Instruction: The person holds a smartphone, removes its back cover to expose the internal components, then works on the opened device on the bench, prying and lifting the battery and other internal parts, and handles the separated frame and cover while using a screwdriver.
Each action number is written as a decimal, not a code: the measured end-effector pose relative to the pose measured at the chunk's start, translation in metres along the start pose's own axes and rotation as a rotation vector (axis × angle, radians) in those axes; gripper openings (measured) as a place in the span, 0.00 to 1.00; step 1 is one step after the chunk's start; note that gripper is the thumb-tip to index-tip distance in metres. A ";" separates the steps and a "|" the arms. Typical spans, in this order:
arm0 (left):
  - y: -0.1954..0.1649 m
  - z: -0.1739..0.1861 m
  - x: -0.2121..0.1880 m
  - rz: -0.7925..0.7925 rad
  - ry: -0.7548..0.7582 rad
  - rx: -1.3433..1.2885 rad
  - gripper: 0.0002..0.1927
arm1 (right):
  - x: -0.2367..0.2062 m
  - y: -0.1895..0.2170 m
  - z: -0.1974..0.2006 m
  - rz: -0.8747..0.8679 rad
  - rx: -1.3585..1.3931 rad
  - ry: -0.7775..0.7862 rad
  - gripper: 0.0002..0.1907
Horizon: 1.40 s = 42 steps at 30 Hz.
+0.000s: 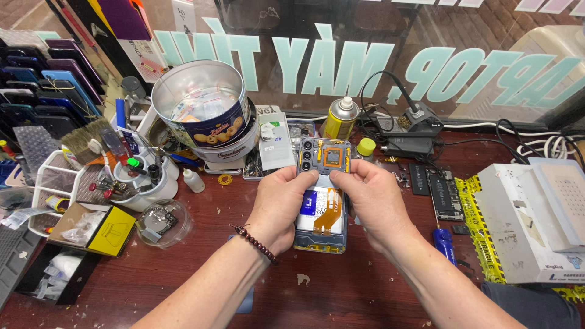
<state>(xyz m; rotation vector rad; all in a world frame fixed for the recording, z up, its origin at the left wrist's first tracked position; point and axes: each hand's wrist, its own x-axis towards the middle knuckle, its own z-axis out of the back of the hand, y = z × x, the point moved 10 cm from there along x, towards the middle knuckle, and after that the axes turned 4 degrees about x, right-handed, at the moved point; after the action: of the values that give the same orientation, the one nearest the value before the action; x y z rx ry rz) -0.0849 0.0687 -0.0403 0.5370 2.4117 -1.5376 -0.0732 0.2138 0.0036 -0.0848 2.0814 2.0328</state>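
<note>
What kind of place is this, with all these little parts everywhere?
It looks like a phone repair shop. Both hands, left hand and right hand, hold an opened phone with its insides showing. Phone back covers are stacked at the left, and a soldering iron stand sits on the wooden table.

Opened phone (323, 195) in both hands, left (280, 204) and right (365, 204); biscuit tin (201, 103) behind
</note>
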 end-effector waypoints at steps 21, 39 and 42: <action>-0.075 -0.019 0.014 -0.234 0.083 0.466 0.20 | -0.022 -0.009 -0.036 -0.235 0.725 0.675 0.38; -0.082 -0.015 0.036 -0.195 0.120 0.542 0.15 | -0.012 0.002 -0.049 -0.358 1.025 0.699 0.34; -0.082 -0.012 0.036 -0.197 0.116 0.499 0.16 | -0.009 -0.003 -0.043 -0.355 0.968 0.651 0.35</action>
<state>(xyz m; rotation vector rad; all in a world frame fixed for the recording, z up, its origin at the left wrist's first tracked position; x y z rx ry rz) -0.1524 0.0551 0.0179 0.4967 2.2048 -2.2737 -0.0695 0.1700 0.0024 -0.9452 2.9045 0.6812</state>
